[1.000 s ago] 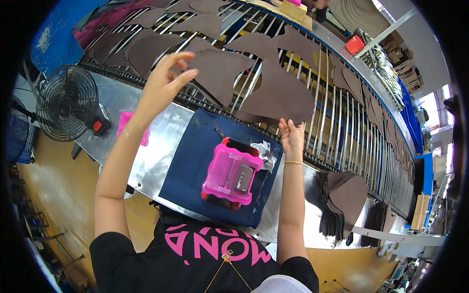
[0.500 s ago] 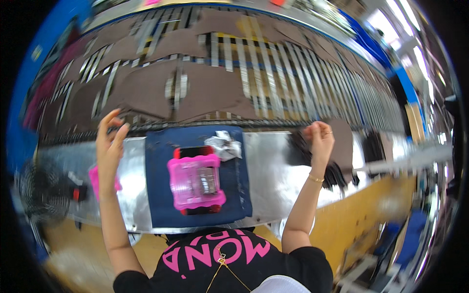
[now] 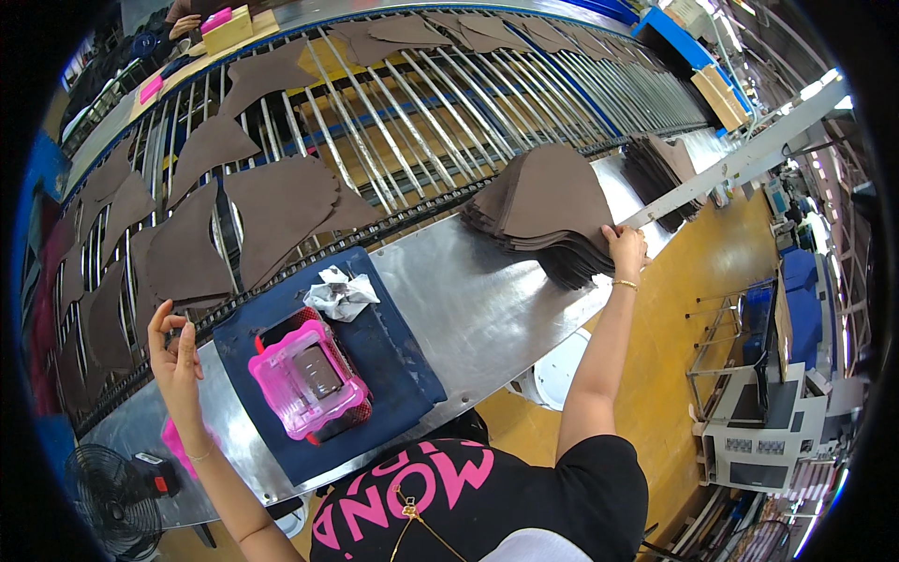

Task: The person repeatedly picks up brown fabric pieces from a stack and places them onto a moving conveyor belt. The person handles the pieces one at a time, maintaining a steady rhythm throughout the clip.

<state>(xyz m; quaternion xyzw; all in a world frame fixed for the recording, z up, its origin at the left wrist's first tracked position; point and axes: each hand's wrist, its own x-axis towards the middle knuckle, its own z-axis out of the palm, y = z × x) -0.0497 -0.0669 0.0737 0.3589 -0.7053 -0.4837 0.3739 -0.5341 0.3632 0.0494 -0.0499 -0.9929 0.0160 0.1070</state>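
My right hand pinches the near right corner of the top brown cut piece on a fanned stack of such flat pieces, which lies on the metal table. My left hand hovers beside the conveyor's near edge, fingers apart and slightly curled, with nothing in it. Between my hands, a pink scalloped plastic tray holds a dark rectangular block and sits over a red and black container. Both rest on a dark blue mat, alongside a crumpled white cloth or paper.
A roller conveyor carrying several brown pieces runs beyond the table. Another dark stack lies at right, near a pale slanting bar. A black fan stands at lower left. Across the conveyor a person's hand shows.
My view has turned to the right. My right hand has come onto the corner of the brown stack; the left remains raised and empty.
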